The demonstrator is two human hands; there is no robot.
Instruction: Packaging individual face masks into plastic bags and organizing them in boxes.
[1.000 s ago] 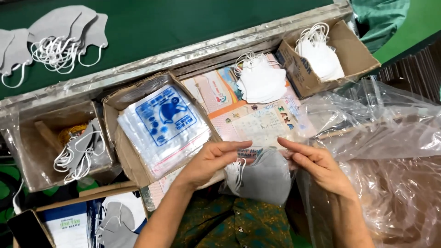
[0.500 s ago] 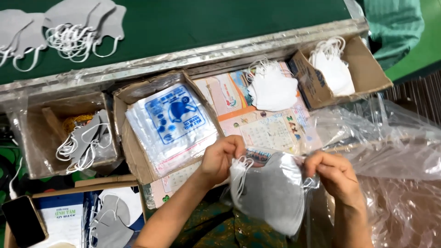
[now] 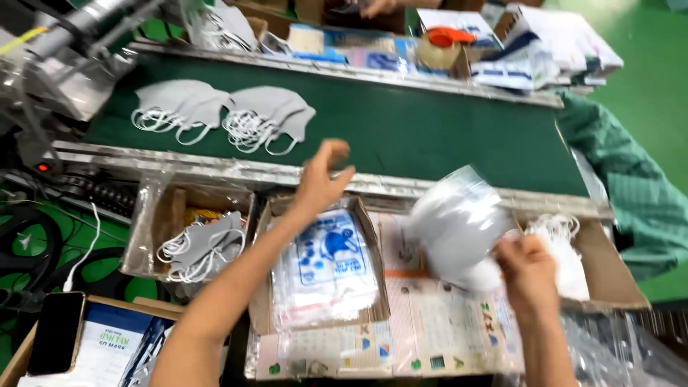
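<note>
My right hand [image 3: 529, 271] grips a grey face mask in a clear plastic bag [image 3: 459, 223], raised above the printed sheet [image 3: 437, 322] on the work surface. My left hand [image 3: 320, 179] is lifted and empty, fingers spread, above the far rim of a cardboard box [image 3: 264, 294] that holds a stack of printed clear bags [image 3: 326, 266]. The motion blurs both hands.
A box of grey masks [image 3: 197, 247] sits at left, a box of white masks [image 3: 562, 254] at right. Two mask piles [image 3: 222, 111] lie on the green conveyor belt [image 3: 416, 132]. A phone [image 3: 56, 331] rests at lower left. Another person's hand [image 3: 376, 7] shows at the far side.
The view tilted up toward the conveyor. My left hand let go of the mask and rose over the bag box; my right hand lifted the bagged mask up and to the right.
</note>
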